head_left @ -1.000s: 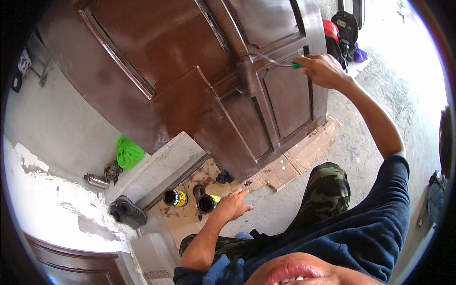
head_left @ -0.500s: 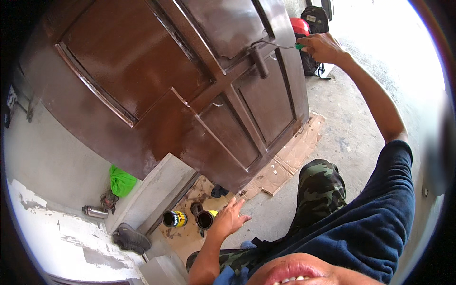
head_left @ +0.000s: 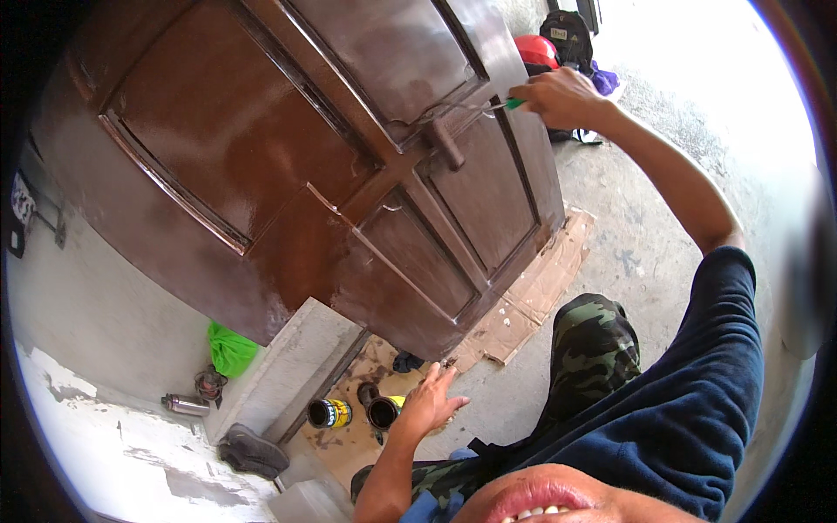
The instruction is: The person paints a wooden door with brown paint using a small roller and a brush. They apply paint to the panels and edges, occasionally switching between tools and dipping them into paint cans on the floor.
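Observation:
My right hand [head_left: 562, 98] is closed round the green handle of a paint roller [head_left: 446, 145]. The roller's brown sleeve lies against the dark brown panelled door [head_left: 244, 131], near the crossing of its middle rails. Wet-looking gloss covers much of the door's left part, while the lower edge looks duller. My left hand [head_left: 427, 403] holds nothing, fingers spread, low in front of me. Beside it stand an open paint can [head_left: 381, 413] with dark contents and a second open can [head_left: 330, 413] with a yellow label.
Flattened cardboard [head_left: 523, 305] lies under the door's bottom edge. At left are a concrete step [head_left: 292, 362], a green bag [head_left: 231, 349], a metal flask [head_left: 186, 404] and a dark shoe [head_left: 251, 451]. A black backpack [head_left: 567, 39] and a red helmet [head_left: 536, 50] sit behind the door.
My right hand and the roller have moved left and slightly down across the door. The left hand stays low and open; the whole view has shifted a little.

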`<action>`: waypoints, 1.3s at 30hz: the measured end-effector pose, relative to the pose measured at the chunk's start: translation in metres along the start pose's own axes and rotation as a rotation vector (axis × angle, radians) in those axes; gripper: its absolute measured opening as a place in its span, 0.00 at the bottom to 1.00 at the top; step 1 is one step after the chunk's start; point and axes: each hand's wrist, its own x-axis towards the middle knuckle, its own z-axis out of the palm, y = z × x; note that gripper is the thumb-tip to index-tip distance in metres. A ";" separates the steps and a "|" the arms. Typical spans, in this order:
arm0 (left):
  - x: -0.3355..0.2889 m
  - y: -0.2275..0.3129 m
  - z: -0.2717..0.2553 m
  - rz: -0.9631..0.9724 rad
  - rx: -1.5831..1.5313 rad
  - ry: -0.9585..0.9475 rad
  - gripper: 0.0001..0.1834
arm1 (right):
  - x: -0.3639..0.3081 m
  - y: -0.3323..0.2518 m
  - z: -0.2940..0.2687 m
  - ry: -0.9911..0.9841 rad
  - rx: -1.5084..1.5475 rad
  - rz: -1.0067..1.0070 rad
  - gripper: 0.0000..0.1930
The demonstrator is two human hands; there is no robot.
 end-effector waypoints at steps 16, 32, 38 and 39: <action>0.002 -0.002 -0.001 -0.051 0.004 -0.050 0.45 | -0.008 0.089 0.003 0.039 -0.111 0.170 0.16; 0.015 0.001 0.003 0.023 -0.003 -0.006 0.46 | 0.034 -0.022 -0.004 0.203 0.047 -0.201 0.18; 0.009 0.000 -0.003 -0.044 -0.003 -0.016 0.46 | 0.030 0.025 0.000 0.196 -0.047 -0.156 0.16; 0.008 0.000 -0.002 -0.057 0.000 -0.019 0.46 | 0.025 0.042 0.002 0.162 -0.129 -0.082 0.14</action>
